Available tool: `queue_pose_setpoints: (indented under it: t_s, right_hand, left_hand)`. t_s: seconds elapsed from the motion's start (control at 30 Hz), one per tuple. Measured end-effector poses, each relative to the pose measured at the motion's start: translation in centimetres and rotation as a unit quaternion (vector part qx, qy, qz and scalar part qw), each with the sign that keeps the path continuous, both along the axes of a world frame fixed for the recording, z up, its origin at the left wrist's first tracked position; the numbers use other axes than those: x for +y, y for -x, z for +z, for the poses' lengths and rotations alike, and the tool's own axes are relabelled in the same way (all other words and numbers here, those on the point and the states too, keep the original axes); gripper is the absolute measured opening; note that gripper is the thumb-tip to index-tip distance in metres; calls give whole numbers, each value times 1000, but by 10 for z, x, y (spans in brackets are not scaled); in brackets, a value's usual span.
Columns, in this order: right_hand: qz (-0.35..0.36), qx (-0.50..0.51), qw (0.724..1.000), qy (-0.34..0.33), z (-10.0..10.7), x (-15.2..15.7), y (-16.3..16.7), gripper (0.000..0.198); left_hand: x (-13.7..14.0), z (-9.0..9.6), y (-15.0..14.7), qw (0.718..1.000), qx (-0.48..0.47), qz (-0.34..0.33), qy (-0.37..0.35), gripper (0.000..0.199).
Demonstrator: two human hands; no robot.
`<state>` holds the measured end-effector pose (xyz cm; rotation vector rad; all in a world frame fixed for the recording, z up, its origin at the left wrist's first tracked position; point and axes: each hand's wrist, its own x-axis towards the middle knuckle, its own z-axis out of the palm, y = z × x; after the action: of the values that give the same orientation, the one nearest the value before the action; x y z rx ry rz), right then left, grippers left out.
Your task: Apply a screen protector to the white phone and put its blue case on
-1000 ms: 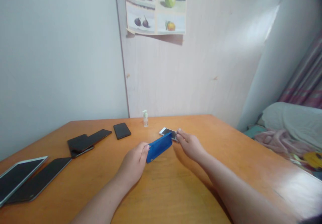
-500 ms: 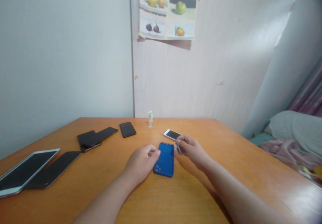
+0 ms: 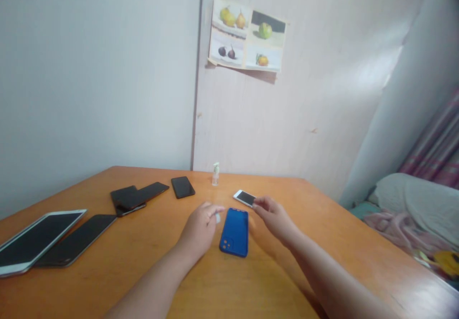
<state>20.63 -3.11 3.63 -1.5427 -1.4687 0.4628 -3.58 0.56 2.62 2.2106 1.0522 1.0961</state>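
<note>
A blue phone case (image 3: 234,235) lies on the wooden table, its camera holes toward the near left. Just left of it, my left hand (image 3: 201,225) is closed with a small pale scrap (image 3: 217,217) showing between thumb and fingers; what it is, I cannot make out. My right hand (image 3: 274,215) is beyond the case to the right, its fingers bent into a pinch. Those fingertips are at the right end of a white phone (image 3: 245,198) lying flat, screen up. Whether they touch it or hold something small is hidden.
Across the left of the table (image 3: 143,247) lie a white tablet (image 3: 39,237), a dark tablet (image 3: 79,240), two overlapping black phones (image 3: 143,195) and another black phone (image 3: 182,187). A small pump bottle (image 3: 215,175) stands at the back. A wall is behind.
A pale scrap was in my right hand; now one shows in my left hand. My left hand has come off the case's left edge. The view has tilted up slightly.
</note>
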Motion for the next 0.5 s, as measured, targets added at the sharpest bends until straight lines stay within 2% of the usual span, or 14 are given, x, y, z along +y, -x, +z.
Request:
queue_pose_setpoints:
  t_s: [0.07, 0.13, 0.2, 0.3, 0.37, 0.5]
  right_hand:
    - [-50, -92, 994, 35, -1, 12, -20, 36]
    - [-66, -180, 979, 64, -4, 22, -36, 51]
    - [-55, -240, 965, 93, -9, 30, -46, 67]
    - [-32, -277, 951, 134, -20, 42, -54, 86]
    - [-31, -279, 948, 147, -27, 47, -57, 87]
    - [-29, -266, 952, 146, -30, 52, -60, 62]
  left_hand:
    - [8, -4, 5, 997, 50, 54, -10, 38]
    - [13, -9, 10, 988, 121, 94, -16, 31]
    - [15, -12, 12, 977, 175, 117, -16, 21]
    - [13, -13, 14, 970, 197, 141, -20, 13]
    - [11, -13, 13, 968, 197, 152, -30, 17]
    - [10, -13, 11, 971, 178, 154, -36, 21]
